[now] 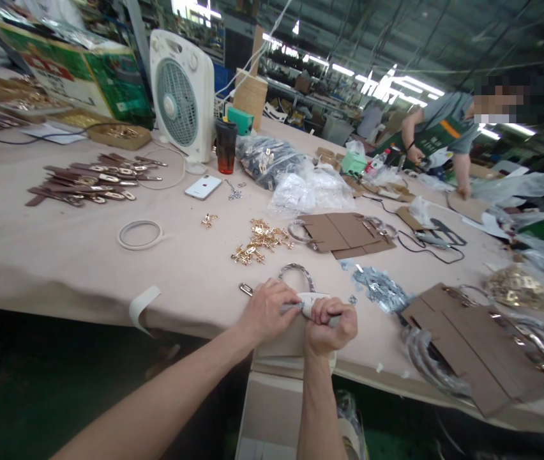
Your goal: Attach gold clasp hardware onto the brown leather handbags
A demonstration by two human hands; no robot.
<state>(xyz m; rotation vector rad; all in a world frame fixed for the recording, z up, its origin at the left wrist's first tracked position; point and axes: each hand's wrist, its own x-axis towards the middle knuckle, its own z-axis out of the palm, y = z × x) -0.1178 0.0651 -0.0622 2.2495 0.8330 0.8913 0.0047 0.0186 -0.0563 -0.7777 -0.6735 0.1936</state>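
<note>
At the table's front edge, my left hand (268, 311) is closed in a pinch on a small greyish piece, too small to name. Beside it, my right hand (332, 324) makes a fist around something mostly hidden by the fingers. A whitish panel (311, 298) shows between and behind my hands. Just beyond it lies a plastic-wrapped ring handle (298, 268). A metal buckle piece (246, 289) sticks out left of my left hand. Farther back is a pile of gold-coloured hardware (262, 239), and to the right are scattered small silver metal plates (380, 287).
Brown bag panels with wrapped handles (483, 345) lie at right, more panels (346, 233) behind. Leather straps with buckles (87, 182), a tape roll (140, 235), a phone (204, 187), a tumbler (226, 147) and a fan (181, 96) stand left. A co-worker (444, 128) leans over the far right.
</note>
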